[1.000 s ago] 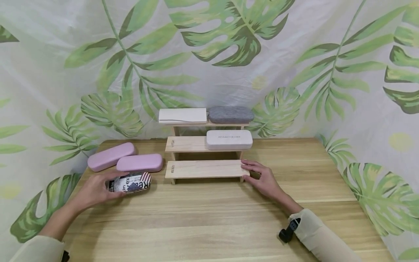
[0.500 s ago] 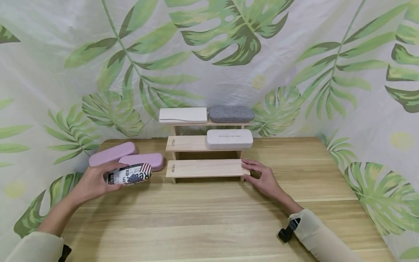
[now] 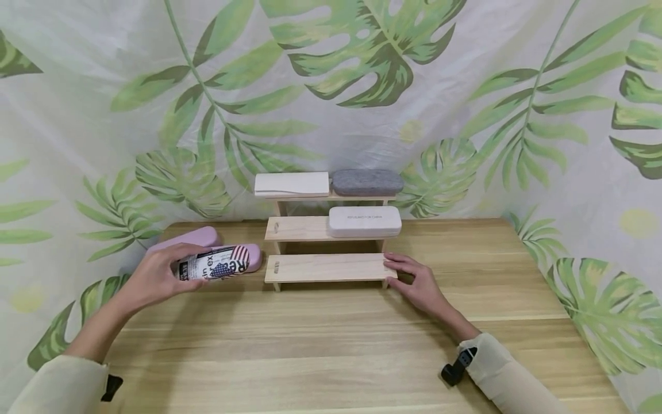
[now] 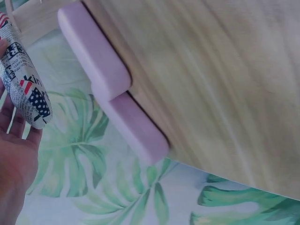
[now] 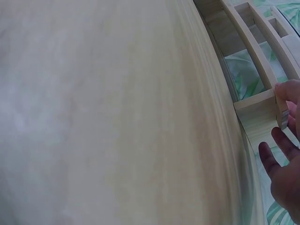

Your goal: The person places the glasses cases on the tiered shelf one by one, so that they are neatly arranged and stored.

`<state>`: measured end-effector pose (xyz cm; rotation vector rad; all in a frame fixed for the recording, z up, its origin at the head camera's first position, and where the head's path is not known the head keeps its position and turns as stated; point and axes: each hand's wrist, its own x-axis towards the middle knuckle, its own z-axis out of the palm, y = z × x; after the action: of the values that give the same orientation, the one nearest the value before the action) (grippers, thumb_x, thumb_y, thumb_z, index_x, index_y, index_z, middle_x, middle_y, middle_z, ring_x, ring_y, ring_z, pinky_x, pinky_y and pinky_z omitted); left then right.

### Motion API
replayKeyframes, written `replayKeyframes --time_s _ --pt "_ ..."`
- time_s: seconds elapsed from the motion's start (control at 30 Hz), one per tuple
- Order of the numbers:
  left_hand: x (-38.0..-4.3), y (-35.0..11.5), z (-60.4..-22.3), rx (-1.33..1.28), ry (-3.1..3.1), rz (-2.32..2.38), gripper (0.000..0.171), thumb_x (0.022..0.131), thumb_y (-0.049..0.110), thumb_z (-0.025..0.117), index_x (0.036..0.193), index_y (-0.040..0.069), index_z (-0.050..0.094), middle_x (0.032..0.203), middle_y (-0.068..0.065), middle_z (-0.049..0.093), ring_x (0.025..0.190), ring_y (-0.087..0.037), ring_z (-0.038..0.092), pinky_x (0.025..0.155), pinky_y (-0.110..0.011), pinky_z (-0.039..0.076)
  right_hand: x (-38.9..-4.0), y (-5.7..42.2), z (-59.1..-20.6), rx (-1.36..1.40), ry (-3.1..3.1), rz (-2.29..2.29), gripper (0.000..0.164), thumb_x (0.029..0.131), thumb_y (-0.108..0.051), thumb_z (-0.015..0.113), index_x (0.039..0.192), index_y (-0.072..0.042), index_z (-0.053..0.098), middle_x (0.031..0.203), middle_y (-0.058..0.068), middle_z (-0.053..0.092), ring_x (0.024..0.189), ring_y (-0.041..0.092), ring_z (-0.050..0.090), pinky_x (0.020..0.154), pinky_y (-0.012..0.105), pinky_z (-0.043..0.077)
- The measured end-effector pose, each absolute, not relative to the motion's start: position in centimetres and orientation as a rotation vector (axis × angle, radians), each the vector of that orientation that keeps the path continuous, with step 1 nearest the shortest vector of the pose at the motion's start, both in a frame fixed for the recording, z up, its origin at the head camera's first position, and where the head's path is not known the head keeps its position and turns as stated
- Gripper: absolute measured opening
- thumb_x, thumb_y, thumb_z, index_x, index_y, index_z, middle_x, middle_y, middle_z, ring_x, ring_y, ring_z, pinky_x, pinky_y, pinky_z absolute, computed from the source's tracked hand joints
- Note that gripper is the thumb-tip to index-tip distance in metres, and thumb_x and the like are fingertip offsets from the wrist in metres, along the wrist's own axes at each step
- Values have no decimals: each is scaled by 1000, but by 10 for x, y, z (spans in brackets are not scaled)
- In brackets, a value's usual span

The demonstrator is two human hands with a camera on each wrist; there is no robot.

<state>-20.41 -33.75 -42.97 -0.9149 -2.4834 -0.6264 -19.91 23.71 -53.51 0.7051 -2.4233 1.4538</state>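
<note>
**Printed case (image 3: 219, 264) pinched left of the rack (image 3: 297, 228), right hand (image 3: 416, 284) at the rack's end**

The printed case is to the left of the rack, apart from it, and seems to be held above the table (image 3: 331, 356). The left hand (image 3: 160, 270) pinches its left end, thumb along the near edge and fingers along the far one, so the end facing the rack projects unsupported. From the head, the printed case overlaps the near pink case (image 3: 254, 259); the left wrist view shows the two apart. The far pink case (image 3: 193, 236) lies further from the rack.

At the rack's right end, the right hand pinches the end of the bottom board (image 3: 326, 268), thumb at the front edge, fingers over the top. On the rack's middle level the white case (image 3: 364, 222) sits to the right; on its top level the cream case (image 3: 292, 184) is to the left and the grey case (image 3: 368, 181) to the right.

To carry it well, I judge the pinch should be firm and the wrist level, since a case gripped at one end may dip at the other, and its rounded sides could slip. Best give the near pink case ample clearance. The right hand needs only light, even pressure: a tug could shift the rack and jostle the cases it bears.
</note>
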Motion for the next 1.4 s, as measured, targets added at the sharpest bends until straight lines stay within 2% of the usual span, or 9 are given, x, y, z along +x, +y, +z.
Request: replayKeyframes --time_s 0.13,0.27,0.37,0.47,0.63,0.8,0.97,1.1,1.4 --pt "-206 -333 -424 -893 -2499 -610 71 56 18 101 123 12 78 120 -9 78 99 -22 68 84 -14 44 -198 237 -535 696 -2425 1460 37 91 -5 83 127 -4 76 144 11 67 139 35 57 114 14 37" --pt "-209 -328 -417 -868 -2542 -590 69 60 19 99 124 12 76 117 -13 78 86 -19 65 67 -26 50 -197 237 -533 688 -2436 1455 37 91 -5 83 127 -3 76 144 10 67 138 35 58 112 13 39" --pt "-211 -323 -411 -864 -2558 -586 67 62 20 99 125 12 76 117 -12 78 83 -18 65 64 -33 52 -197 237 -532 679 -2443 1454 37 90 -4 83 127 -3 77 144 10 67 138 34 58 109 13 42" --pt "-212 -316 -405 -847 -2584 -599 66 64 22 99 126 14 76 122 -12 77 86 -21 68 64 -34 51 -196 237 -531 675 -2445 1455 37 90 -4 84 127 -4 77 144 9 67 137 33 59 104 13 46" --pt "-217 -307 -400 -820 -2620 -608 64 68 26 98 127 17 76 123 -15 76 97 -35 73 66 -38 54 -196 237 -533 664 -2434 1468 36 90 -5 84 126 -5 77 143 9 68 135 33 61 98 15 51" --pt "-225 -299 -396 -866 -2597 -603 61 69 26 97 126 16 77 118 -12 78 99 -33 74 73 -46 56 -196 237 -533 653 -2425 1482 36 90 -7 84 126 -7 78 142 8 68 135 31 61 98 18 53" --pt "-231 -292 -393 -889 -2602 -621 61 71 25 96 127 15 76 117 -11 79 90 -26 73 69 -39 56 -197 236 -534 643 -2426 1484 36 88 -5 85 124 -6 78 141 10 69 134 32 62 98 21 54" --pt "-236 -287 -392 -912 -2599 -657 60 72 23 95 128 13 76 116 -12 79 85 -21 70 66 -33 53 -197 236 -534 621 -2423 1490 36 86 0 85 122 -2 78 140 13 69 134 35 61 99 17 52" --pt "-247 -275 -395 -923 -2604 -721 62 71 20 96 129 8 75 115 -16 78 86 -24 69 69 -38 54 -187 226 -513 615 -2414 1515 36 83 10 83 118 9 76 135 26 68 132 45 61 100 11 47"
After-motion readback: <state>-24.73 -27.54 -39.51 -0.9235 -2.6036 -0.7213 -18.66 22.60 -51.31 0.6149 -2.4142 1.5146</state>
